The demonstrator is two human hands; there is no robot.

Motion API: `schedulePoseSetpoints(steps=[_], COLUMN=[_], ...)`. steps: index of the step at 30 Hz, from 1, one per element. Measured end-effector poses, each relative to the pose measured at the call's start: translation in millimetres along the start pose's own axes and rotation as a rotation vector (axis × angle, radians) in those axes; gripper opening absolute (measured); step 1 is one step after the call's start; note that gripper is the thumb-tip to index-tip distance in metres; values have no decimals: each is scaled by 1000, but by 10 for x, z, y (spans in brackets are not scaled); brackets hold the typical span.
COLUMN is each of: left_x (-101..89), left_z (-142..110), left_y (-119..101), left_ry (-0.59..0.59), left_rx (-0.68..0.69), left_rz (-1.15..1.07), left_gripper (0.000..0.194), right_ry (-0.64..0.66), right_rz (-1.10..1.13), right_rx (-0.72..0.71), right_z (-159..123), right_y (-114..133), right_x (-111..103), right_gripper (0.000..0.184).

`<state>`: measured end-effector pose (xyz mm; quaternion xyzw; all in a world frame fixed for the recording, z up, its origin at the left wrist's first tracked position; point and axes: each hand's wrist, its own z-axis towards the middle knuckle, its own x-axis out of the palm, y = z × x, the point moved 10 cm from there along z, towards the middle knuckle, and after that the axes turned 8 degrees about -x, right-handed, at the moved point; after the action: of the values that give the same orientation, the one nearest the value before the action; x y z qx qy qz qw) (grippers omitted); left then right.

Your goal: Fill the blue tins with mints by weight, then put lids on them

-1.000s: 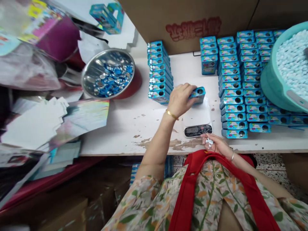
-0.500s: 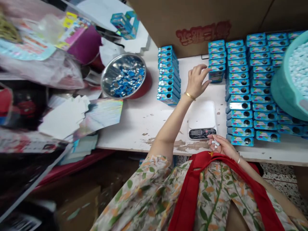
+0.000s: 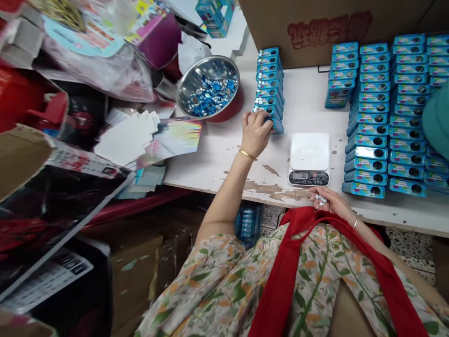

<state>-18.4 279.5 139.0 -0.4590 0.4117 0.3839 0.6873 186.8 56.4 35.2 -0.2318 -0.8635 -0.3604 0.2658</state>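
Note:
My left hand [image 3: 255, 131] is curled over the front blue tin [image 3: 271, 122] of a single row of blue tins [image 3: 269, 79] on the white table [image 3: 224, 154]. My right hand [image 3: 329, 201] rests at the table's near edge, palm up, fingers cupped round a few small white candies [image 3: 320, 200]. Between my hands stands a small white kitchen scale [image 3: 309, 157] with nothing on its plate.
A steel bowl [image 3: 196, 75] of blue and silver caps sits left of the row. Many blue tins [image 3: 382, 117] lie in rows to the right, beside a teal basin [image 3: 437, 121]. A cardboard box [image 3: 315, 23] stands behind. Papers and bags crowd the left.
My left hand left the scale, reached out to the far stack with fingers spread, then came back left onto the front tin of the row. The scale's plate is bare now. The view shifted left.

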Motion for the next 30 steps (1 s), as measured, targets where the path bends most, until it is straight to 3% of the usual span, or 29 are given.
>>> schedulePoseSetpoints(steps=[3, 5, 9, 13, 17, 21, 25, 27, 30], left_x=[-164, -151, 163, 385, 160, -105, -14, 58, 100], left_z=[-26, -49, -86, -92, -94, -262, -671, -866, -1044], left_y=[-494, -845, -1383, -1562, -1361, -693, -105, 10, 15], left_ry=[41, 95, 226, 299, 226, 26, -80, -97, -105], left_rx=[99, 175, 292, 300, 224, 26, -139, -198, -245], left_rz=[6, 12, 25, 24, -70, -234, -376, -432, -492], left_gripper=[19, 18, 16, 21, 39, 49, 59, 58, 54], right_ry=[-19, -21, 0, -18, -24, -69, -120, -127, -118], right_rz=[23, 28, 25, 43, 73, 147, 212, 231, 232], right_rx=[-23, -22, -26, -36, -46, -1, 58, 62, 56], right_z=[-52, -80, -134, -196, -234, -244, -254, -260, -270], right_y=[12, -3, -18, -13, -5, -59, -153, -183, -207], right_x=[-36, -35, 0, -18, -24, -70, -138, -156, -159], right_gripper=[39, 36, 33, 35, 30, 18, 18, 18, 20])
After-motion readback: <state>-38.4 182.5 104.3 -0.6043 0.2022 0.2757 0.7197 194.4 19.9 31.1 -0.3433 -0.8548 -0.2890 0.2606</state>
